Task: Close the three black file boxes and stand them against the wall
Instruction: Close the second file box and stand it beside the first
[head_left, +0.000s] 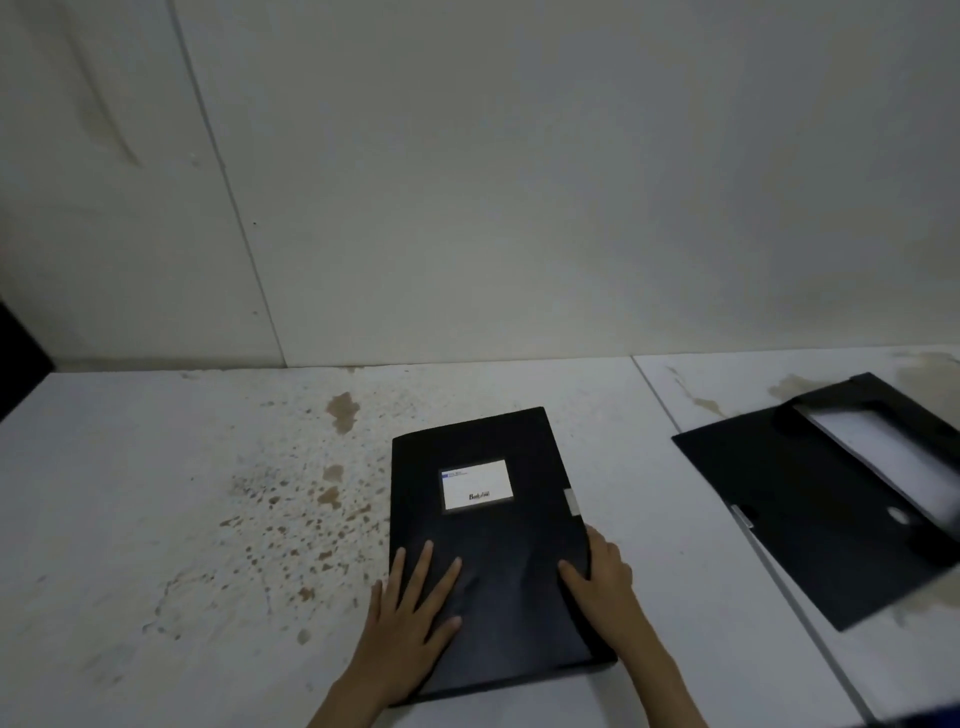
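A: Where is the closed file box (493, 551)?

B: Lower centre of the frame, lying flat on the stained white table (208, 519), lid down. Its white label (476, 484) faces up, and a small pale clasp tab (572, 501) sits on its right edge.

A: And the hands?

B: The left hand (410, 613) lies palm down on the lid near the box's lower left corner, fingers spread and flat, gripping nothing. The right hand (602, 577) is at the box's right edge: the thumb rests on the lid and the fingers curl over the side, so it grasps that edge.

A: Any other boxes?

B: A second black file box (810, 514) lies at the right of the frame, well apart from the first, with its lid open and white paper (883, 457) showing inside. At the far left edge there is a dark shape (15, 358) against the wall (519, 182); I cannot tell what it is.
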